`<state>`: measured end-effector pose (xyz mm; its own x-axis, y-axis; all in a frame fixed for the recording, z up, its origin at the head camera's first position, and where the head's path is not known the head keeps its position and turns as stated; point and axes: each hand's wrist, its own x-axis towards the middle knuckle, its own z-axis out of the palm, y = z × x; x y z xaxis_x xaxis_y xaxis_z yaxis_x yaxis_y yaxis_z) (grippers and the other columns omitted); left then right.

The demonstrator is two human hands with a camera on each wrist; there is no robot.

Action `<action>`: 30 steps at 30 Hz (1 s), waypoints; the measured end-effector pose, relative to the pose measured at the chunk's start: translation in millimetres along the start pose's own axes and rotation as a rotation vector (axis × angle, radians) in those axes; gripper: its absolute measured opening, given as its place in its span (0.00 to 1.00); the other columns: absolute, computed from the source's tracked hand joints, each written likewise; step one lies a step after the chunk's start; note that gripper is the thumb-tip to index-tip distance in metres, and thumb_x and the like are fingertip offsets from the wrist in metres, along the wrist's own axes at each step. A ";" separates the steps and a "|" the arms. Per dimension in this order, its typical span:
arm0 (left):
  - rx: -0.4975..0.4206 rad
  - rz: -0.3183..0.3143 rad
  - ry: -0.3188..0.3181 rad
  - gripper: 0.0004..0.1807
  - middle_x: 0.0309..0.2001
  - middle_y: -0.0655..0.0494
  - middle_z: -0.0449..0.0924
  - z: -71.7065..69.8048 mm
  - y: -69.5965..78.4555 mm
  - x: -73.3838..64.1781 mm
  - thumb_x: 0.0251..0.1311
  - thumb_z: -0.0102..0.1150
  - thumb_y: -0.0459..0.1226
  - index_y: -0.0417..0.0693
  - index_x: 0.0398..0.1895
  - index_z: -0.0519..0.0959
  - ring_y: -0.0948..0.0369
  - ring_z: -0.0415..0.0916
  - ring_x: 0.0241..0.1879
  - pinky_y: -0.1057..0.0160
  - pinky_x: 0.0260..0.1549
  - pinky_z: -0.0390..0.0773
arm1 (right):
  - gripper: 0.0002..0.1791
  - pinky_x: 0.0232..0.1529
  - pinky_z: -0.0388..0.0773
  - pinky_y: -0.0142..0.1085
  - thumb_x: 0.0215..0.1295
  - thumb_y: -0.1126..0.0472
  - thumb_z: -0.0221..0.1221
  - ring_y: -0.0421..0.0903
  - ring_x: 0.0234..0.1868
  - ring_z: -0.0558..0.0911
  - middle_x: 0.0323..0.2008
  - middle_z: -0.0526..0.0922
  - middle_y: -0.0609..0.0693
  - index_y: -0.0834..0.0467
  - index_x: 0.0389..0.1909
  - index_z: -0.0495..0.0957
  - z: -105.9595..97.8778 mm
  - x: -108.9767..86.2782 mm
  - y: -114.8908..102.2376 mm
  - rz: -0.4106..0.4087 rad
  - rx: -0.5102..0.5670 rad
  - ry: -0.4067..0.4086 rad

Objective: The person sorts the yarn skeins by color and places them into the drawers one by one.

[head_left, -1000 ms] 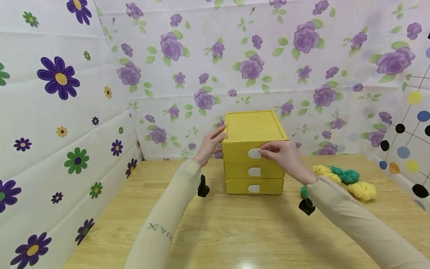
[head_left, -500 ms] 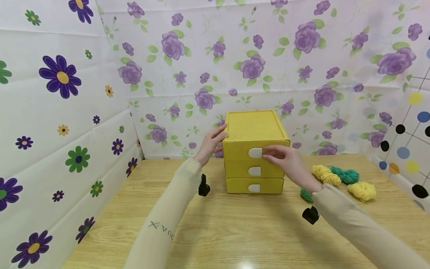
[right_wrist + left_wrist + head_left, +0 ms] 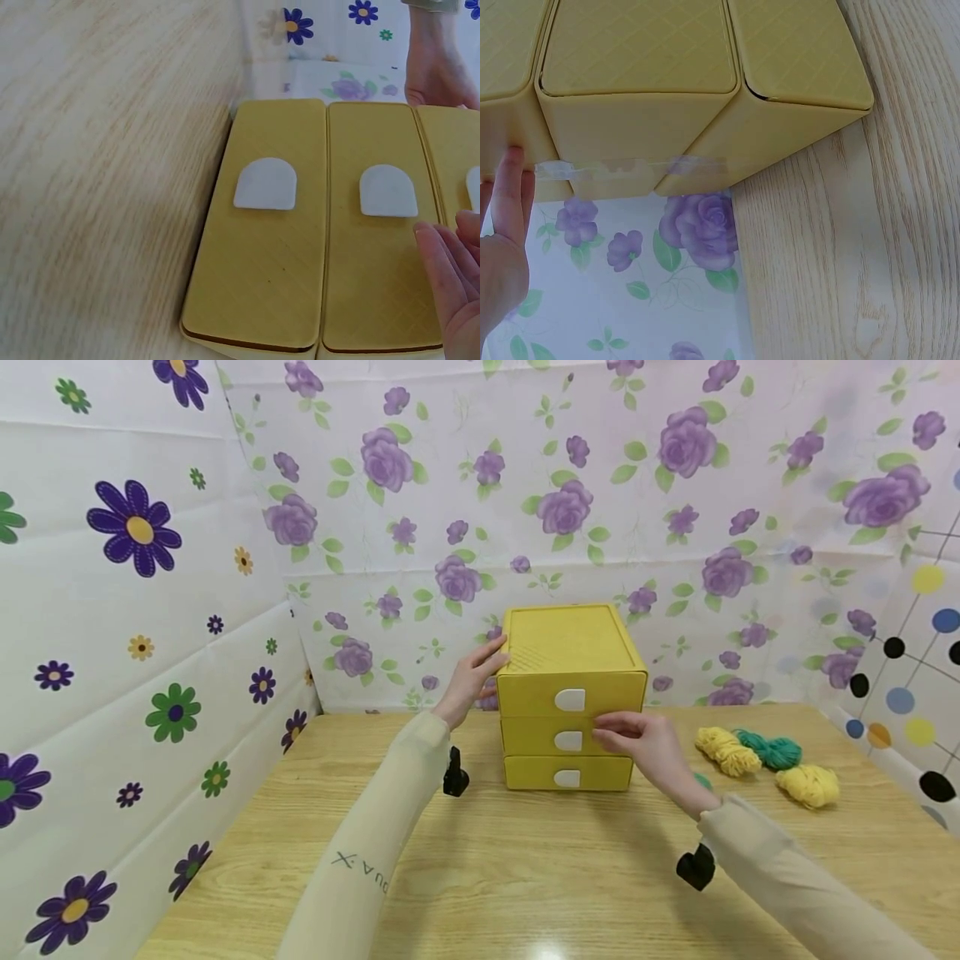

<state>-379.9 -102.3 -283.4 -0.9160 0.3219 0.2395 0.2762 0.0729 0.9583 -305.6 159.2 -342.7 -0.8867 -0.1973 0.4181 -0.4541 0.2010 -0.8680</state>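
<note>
A yellow three-drawer box (image 3: 570, 639) stands on the table, its drawers all pushed in. My left hand (image 3: 471, 683) rests against the box's upper left side with fingers extended; the left wrist view shows its fingers (image 3: 510, 184) touching that side. My right hand (image 3: 651, 747) is in front of the middle drawer, just right of its white tab handle (image 3: 567, 741). Its fingers are loosely bent and hold nothing; whether they touch the drawer front I cannot tell. The top drawer has a white tab (image 3: 570, 700), and the bottom one a matching tab (image 3: 266, 184).
Right of the box lie a yellow yarn skein (image 3: 727, 752), a teal skein (image 3: 771, 750) and another yellow skein (image 3: 810, 787). A green bit (image 3: 702, 781) shows partly behind my right wrist. Flowered cloth (image 3: 420, 527) hangs behind the wooden table (image 3: 480, 877).
My right hand has let go of the top drawer's white tab and moved down and slightly right, to the middle drawer. The left hand has stayed on the box's side.
</note>
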 end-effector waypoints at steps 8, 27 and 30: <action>0.000 -0.007 0.006 0.27 0.66 0.53 0.53 0.7 1.1 -1.5 0.67 0.46 0.42 0.50 0.68 0.57 0.54 0.59 0.59 0.49 0.49 0.66 | 0.15 0.36 0.76 0.40 0.57 0.65 0.61 0.56 0.37 0.80 0.37 0.81 0.61 0.69 0.43 0.78 3.3 0.6 24.5 0.036 -0.036 0.004; -0.032 -0.007 0.032 0.27 0.65 0.58 0.56 -1.9 -16.2 10.2 0.64 0.49 0.45 0.56 0.67 0.61 0.57 0.61 0.58 0.51 0.49 0.67 | 0.14 0.35 0.76 0.32 0.58 0.62 0.62 0.47 0.36 0.80 0.37 0.82 0.56 0.66 0.43 0.81 20.0 3.9 39.3 0.071 -0.119 0.056; -0.029 -0.012 0.020 0.27 0.66 0.55 0.54 -0.7 -6.9 3.9 0.66 0.48 0.43 0.53 0.68 0.59 0.55 0.60 0.59 0.51 0.50 0.66 | 0.14 0.35 0.76 0.34 0.58 0.64 0.61 0.51 0.37 0.80 0.37 0.81 0.59 0.68 0.42 0.80 21.3 5.6 38.9 0.077 -0.080 0.053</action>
<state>-385.5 -102.2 -289.0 -0.9250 0.3020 0.2308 0.2568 0.0489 0.9652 -326.4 145.5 -379.8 -0.9218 -0.1281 0.3659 -0.3876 0.2900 -0.8750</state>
